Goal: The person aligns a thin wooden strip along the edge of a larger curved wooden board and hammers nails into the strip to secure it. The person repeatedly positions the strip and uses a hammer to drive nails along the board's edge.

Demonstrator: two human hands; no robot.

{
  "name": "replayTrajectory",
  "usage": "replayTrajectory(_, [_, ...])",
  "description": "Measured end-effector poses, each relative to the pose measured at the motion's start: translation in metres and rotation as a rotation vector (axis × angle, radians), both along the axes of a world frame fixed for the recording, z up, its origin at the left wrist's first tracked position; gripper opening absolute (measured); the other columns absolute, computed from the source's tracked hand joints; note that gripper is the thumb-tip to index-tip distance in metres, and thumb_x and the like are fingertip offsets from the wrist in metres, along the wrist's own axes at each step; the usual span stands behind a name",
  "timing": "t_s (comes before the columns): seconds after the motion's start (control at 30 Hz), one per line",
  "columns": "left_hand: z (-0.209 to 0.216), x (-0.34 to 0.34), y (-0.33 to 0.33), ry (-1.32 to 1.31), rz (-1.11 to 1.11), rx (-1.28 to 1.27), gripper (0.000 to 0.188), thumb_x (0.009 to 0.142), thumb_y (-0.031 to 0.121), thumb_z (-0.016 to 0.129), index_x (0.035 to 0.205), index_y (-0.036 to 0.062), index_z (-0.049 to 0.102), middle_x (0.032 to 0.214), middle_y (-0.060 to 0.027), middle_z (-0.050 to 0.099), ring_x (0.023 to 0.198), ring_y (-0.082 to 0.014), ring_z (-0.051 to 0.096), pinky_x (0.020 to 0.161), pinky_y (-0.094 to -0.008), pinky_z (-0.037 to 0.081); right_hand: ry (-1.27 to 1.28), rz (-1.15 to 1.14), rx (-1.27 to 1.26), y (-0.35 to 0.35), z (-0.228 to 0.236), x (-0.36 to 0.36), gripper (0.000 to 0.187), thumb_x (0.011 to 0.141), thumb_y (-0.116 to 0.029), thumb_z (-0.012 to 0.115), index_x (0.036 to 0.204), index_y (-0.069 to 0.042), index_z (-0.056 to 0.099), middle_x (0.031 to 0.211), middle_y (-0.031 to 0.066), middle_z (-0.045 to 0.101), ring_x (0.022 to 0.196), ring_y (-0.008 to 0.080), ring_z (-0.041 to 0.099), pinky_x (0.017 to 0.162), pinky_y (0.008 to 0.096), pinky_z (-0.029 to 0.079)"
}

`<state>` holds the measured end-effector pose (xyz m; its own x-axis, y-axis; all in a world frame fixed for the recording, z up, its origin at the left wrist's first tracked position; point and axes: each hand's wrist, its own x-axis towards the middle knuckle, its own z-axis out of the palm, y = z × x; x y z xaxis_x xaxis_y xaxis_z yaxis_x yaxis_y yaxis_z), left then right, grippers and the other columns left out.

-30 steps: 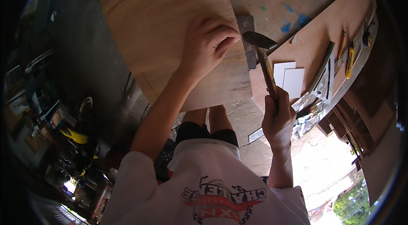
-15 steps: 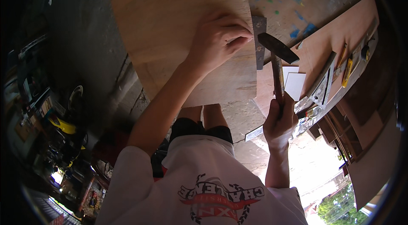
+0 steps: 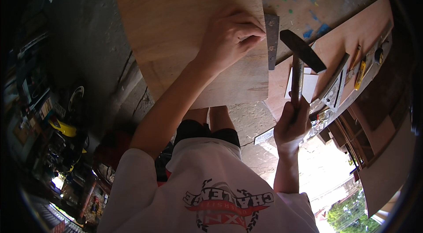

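Two hands are busy, and I can see both of them. My left hand [image 3: 229, 39] lies flat on top of the big light brown sheet of plywood [image 3: 185, 26], with its fingers [image 3: 249, 28] curled down at the right edge of the sheet. They touch a thin dark grey metal strip [image 3: 272, 39] that stands along that edge. My right hand [image 3: 291, 125] is closed tight around the wooden handle of a hammer with a dark metal head [image 3: 302, 50]. The hammer head hangs up in the air, just beside the metal strip and near my left fingers, not touching them. Behind the hammer is the reddish brown counter [image 3: 365, 26]. White paper cards [image 3: 308, 85] lie on it, and a yellow tool [image 3: 360, 74] rests farther right.
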<state>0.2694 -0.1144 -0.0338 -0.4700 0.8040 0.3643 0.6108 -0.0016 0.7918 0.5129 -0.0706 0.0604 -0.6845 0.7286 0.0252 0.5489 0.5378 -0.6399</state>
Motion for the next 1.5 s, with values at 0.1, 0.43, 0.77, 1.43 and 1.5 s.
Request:
replayTrajectory(0.1, [0.0,-0.001,0.0,0.003,-0.002,0.002,0.011,0.076,0.01,0.088,0.084,0.0127,0.081,0.089,0.0031,0.078,0.084,-0.0155,0.069,0.083,-0.0343,0.053,-0.153,0.059,-0.028,0.002,-0.005,-0.004,0.02,0.102,-0.003,0.06,0.12,0.006,0.059,0.083,0.0199,0.069,0.069,0.0365,0.074,0.055,0.041,0.056])
replayTrajectory(0.43, [0.0,0.0,0.0,-0.02,-0.014,-0.019,0.012,0.075,0.008,0.087,0.085,0.0109,0.08,0.09,0.0026,0.077,0.084,-0.0177,0.068,0.082,-0.0334,0.052,-0.084,0.025,-0.015,-0.002,-0.014,0.0,0.024,0.102,-0.006,0.061,0.122,0.007,0.059,0.083,0.02,0.069,0.073,0.0379,0.075,0.056,0.0415,0.056])
replayTrajectory(0.77, [0.024,-0.016,0.0,-0.009,-0.143,-0.21,0.038,0.079,0.011,0.084,0.116,0.0164,0.078,0.122,-0.0034,0.072,0.113,-0.024,0.066,0.095,-0.0393,0.052,0.059,-0.345,-0.554,-0.019,0.001,0.021,0.029,0.106,-0.019,0.057,0.125,0.003,0.062,0.072,0.0072,0.06,0.061,0.0114,0.058,0.057,0.0286,0.046])
replayTrajectory(1.43, [0.032,-0.07,0.066,0.459,-0.81,-0.419,0.012,0.09,0.026,0.074,0.099,0.0181,0.074,0.104,0.0001,0.067,0.115,-0.0261,0.063,0.111,-0.0486,0.034,0.165,-0.592,-1.047,-0.001,-0.016,0.014,0.026,0.105,-0.014,0.057,0.126,0.0,0.059,0.071,0.0071,0.065,0.063,0.0113,0.061,0.06,0.0278,0.047])
replayTrajectory(1.5, [0.032,-0.071,0.066,0.39,-0.773,-0.458,0.015,0.089,0.026,0.076,0.101,0.0176,0.072,0.103,-0.0002,0.067,0.114,-0.0268,0.063,0.111,-0.0485,0.034,0.192,-0.516,-1.114,0.008,-0.016,0.019,0.039,0.105,-0.01,0.053,0.143,-0.001,0.049,0.072,0.0093,0.067,0.065,0.0123,0.063,0.064,0.0284,0.049])
